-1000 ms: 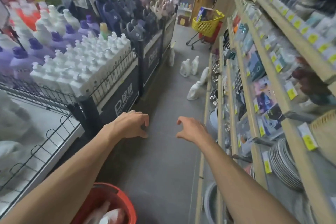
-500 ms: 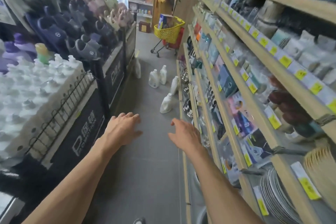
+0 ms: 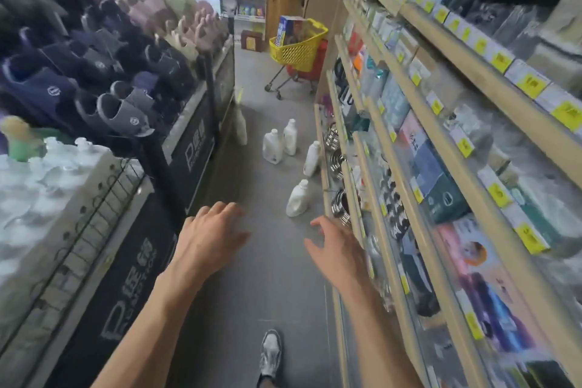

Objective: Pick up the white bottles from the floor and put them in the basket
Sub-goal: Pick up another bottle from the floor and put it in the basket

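Several white bottles stand on the grey aisle floor ahead. The nearest bottle is by the right shelf's foot, another leans just beyond it, and two more stand mid-aisle. A fifth is against the left display. My left hand and my right hand are stretched forward over the floor, fingers relaxed, holding nothing, short of the nearest bottle. The red basket is out of view.
A display of slippers and a bin of white bottles line the left. Wooden shelves with packaged goods run along the right. A yellow shopping cart stands at the aisle's far end. My shoe is on the floor below.
I have walked forward down the aisle; the bottles on the floor are closer and larger. The red basket has dropped out of view. Both hands stay extended and empty.
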